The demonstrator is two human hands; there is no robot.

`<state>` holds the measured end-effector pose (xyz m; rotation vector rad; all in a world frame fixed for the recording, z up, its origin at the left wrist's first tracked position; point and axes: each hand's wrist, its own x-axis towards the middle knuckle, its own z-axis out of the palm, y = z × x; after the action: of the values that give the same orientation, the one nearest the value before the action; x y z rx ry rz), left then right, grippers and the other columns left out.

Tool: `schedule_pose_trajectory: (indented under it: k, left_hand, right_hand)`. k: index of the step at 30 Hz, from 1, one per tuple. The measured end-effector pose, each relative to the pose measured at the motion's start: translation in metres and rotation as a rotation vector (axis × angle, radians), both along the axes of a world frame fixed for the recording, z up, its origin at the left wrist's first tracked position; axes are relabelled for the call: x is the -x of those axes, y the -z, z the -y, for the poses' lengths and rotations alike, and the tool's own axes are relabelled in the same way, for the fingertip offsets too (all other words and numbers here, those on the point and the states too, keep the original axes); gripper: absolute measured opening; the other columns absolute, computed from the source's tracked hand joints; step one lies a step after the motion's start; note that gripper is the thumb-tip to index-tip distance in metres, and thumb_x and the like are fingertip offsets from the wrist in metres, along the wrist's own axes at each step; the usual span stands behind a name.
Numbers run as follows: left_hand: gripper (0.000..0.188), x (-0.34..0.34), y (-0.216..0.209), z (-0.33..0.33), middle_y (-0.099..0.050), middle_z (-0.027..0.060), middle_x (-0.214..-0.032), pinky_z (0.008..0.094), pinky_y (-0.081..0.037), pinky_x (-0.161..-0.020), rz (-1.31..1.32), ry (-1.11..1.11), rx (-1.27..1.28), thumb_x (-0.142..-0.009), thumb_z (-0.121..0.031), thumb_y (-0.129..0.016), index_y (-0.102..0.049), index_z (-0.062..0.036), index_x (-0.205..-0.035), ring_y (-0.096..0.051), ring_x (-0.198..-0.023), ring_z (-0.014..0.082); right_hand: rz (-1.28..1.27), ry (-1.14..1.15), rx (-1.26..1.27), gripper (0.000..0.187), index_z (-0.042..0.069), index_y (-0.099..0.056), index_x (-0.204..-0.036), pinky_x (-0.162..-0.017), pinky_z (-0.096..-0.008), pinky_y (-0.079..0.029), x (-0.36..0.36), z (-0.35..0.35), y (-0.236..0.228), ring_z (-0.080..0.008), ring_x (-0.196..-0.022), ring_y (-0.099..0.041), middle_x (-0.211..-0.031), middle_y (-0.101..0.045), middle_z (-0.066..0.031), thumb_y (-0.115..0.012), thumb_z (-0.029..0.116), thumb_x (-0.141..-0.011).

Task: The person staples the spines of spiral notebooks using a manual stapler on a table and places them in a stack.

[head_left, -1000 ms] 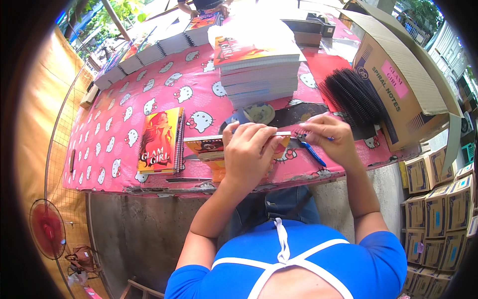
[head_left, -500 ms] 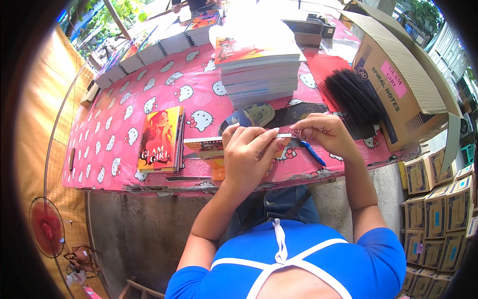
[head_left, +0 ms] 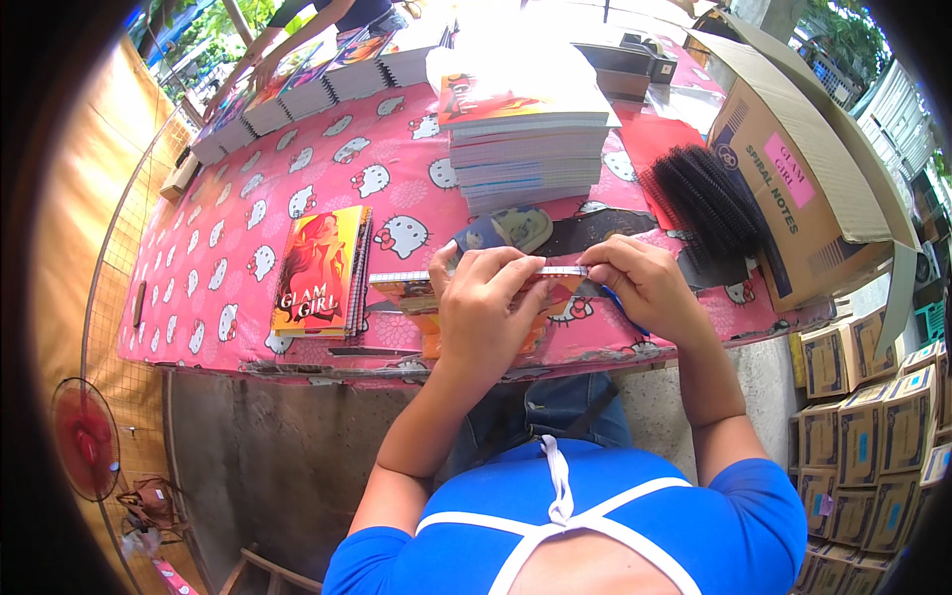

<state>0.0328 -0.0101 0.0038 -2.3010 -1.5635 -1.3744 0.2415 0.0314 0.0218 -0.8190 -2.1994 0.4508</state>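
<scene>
My left hand (head_left: 486, 307) is closed around an orange-covered notebook (head_left: 405, 288), which stands on edge with its white, punched side facing up. At the right end of that side, the thumb and fingers of my right hand (head_left: 645, 283) are pinched together; what lies between them is too small to make out. Partly under my right hand lies a blue pen-like tool (head_left: 635, 319). To the left of my hands rests a small stack of spiral notebooks (head_left: 319, 273) with red and yellow covers. Just beyond my left hand is a patterned, slipper-shaped piece (head_left: 504, 230).
A tall stack of unbound notebooks (head_left: 526, 164) stands ahead. Black spiral coils (head_left: 699, 208) lie beside a large open carton (head_left: 793, 188) on the right. Rows of bound notebooks (head_left: 307, 99) line the far left, where another person's arms (head_left: 283, 50) reach in. The pink-covered table (head_left: 238, 208) ends near my waist.
My right hand has moved in against the notebook's right end, covering part of the blue tool. My left hand keeps its hold. At the far left, another person's arms have come over the notebook rows.
</scene>
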Motion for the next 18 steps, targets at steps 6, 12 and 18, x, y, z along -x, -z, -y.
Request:
schedule_pose_trajectory:
  k: [6,12,18]
  left_hand:
    - [0.018,0.001,0.003,0.0,-0.067,0.0005,-0.085,0.0449,-0.032,-0.098,0.011,0.019,0.009,-0.076,-0.02,-0.076,-0.072,-0.0126,-0.092,-0.062,-0.083,0.0178]
    - [0.018,0.001,0.004,-0.002,-0.066,0.0004,-0.084,0.0445,-0.033,-0.096,0.014,0.027,-0.013,-0.075,-0.02,-0.075,-0.071,-0.0128,-0.092,-0.061,-0.082,0.0183]
    - [0.018,0.001,0.006,-0.002,-0.067,0.0001,-0.084,0.0427,-0.034,-0.095,0.025,0.022,-0.012,-0.075,-0.019,-0.075,-0.071,-0.0127,-0.092,-0.061,-0.082,0.018]
  right_hand:
    - [-0.048,0.054,-0.069,0.019,0.003,-0.061,-0.096,-0.062,-0.0374,-0.049,0.013,0.003,-0.002,-0.0293,-0.068,-0.063,-0.082,-0.059,-0.0101,-0.066,0.019,-0.087]
    - [0.006,0.065,-0.03,0.019,0.001,-0.062,-0.095,-0.064,-0.033,-0.048,0.015,0.006,-0.006,-0.0232,-0.073,-0.06,-0.086,-0.06,-0.0101,-0.07,0.014,-0.083]
    - [0.058,0.086,-0.027,0.016,0.0,-0.062,-0.094,-0.066,-0.0357,-0.05,0.017,0.009,-0.007,-0.0263,-0.077,-0.062,-0.084,-0.061,-0.012,-0.068,0.01,-0.083]
